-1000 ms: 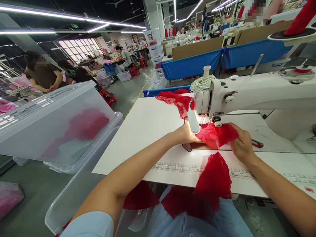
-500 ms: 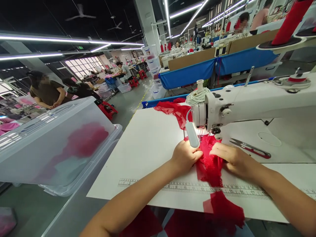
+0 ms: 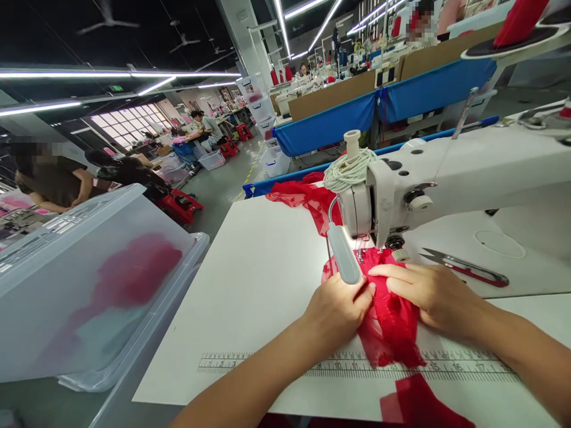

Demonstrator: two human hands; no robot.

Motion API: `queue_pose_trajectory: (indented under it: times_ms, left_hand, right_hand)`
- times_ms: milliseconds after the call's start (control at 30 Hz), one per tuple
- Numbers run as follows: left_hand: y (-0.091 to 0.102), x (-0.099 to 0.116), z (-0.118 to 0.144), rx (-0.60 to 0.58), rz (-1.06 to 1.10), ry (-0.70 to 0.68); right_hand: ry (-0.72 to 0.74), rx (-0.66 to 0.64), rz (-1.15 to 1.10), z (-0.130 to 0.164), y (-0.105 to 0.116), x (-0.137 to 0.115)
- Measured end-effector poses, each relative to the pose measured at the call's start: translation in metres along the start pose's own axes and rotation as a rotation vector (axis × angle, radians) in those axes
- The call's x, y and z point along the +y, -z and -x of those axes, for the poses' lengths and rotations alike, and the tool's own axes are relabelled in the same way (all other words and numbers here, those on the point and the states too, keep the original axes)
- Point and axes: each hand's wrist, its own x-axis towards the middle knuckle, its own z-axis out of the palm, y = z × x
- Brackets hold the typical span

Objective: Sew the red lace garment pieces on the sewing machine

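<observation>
Red sheer fabric with a lacy, crinkled strip [image 3: 392, 327] runs under the needle area of a white sewing machine [image 3: 468, 172]. My left hand [image 3: 341, 306] is closed on the fabric's left edge, thumb and fingers pressed together just below the grey lamp [image 3: 345, 255]. From the right, my right hand [image 3: 430, 294] grips the same fabric, its fingers reaching across the top and its thumb hidden. The presser foot [image 3: 360, 255] is close beyond my fingertips. More red fabric [image 3: 307, 199] lies behind the machine head.
Thread snips [image 3: 466, 267] lie right of my right hand. A printed ruler [image 3: 250, 361] crosses the white tabletop [image 3: 187, 333] near its front edge. At left stands a translucent plastic bin [image 3: 89, 285]. People work at other tables, and a red thread cone [image 3: 520, 24] stands upper right.
The view has shifted, with the machine and hands appearing nearer. My right fingers stretch further over the fabric toward my left hand. The lacy strip's trailing part looks more bunched.
</observation>
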Motion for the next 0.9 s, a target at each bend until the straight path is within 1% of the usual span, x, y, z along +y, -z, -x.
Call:
queue_pose_trajectory:
  times_ms: [100,233,400,533,600,700,800,900]
  left_hand:
    - [0.001,0.0,0.005,-0.006,-0.011,0.015]
    - [-0.001,-0.001,0.013,-0.096,-0.02,0.008]
    - [-0.001,0.001,0.014,-0.085,-0.037,0.024]
    - [-0.003,0.001,0.015,-0.132,-0.064,0.007]
    - [-0.004,0.001,0.016,-0.106,-0.061,0.011]
    - [-0.005,0.001,0.015,-0.035,-0.051,0.028]
    - [-0.004,0.0,0.013,-0.022,-0.041,0.029]
    - [-0.002,0.0,0.01,0.006,-0.035,0.04]
  right_hand:
    - [-0.012,-0.005,0.002,0.004,-0.004,0.0]
    - [-0.064,-0.006,0.058,0.009,-0.008,-0.002]
    - [-0.104,-0.008,0.091,0.012,-0.011,-0.003]
    - [-0.093,-0.002,0.101,0.011,-0.01,-0.004]
    - [-0.086,-0.011,0.092,0.01,-0.009,-0.004]
    - [-0.084,-0.017,0.083,0.01,-0.007,-0.005]
    - [-0.082,-0.022,0.09,0.011,-0.007,-0.006]
    - [-0.097,-0.059,0.108,0.01,-0.007,-0.006]
